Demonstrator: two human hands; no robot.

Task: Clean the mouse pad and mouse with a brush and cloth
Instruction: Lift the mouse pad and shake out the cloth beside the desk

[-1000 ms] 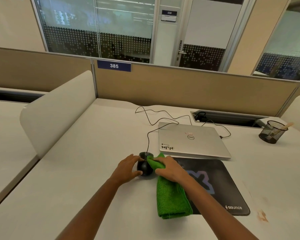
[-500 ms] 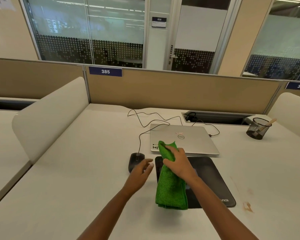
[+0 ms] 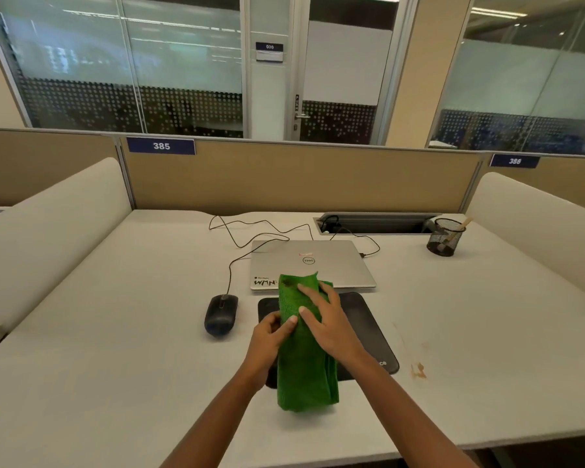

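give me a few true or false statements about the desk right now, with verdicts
1. Both hands hold the green cloth. True: the left hand and right hand grip it.
2. The mouse sits on the mouse pad. False: it lies on the desk, left of the pad.
3. The laptop is closed. True.
4. The left hand rests on the mouse. False: it is on the cloth.
5. The mesh cup lies tipped over. False: it stands upright.
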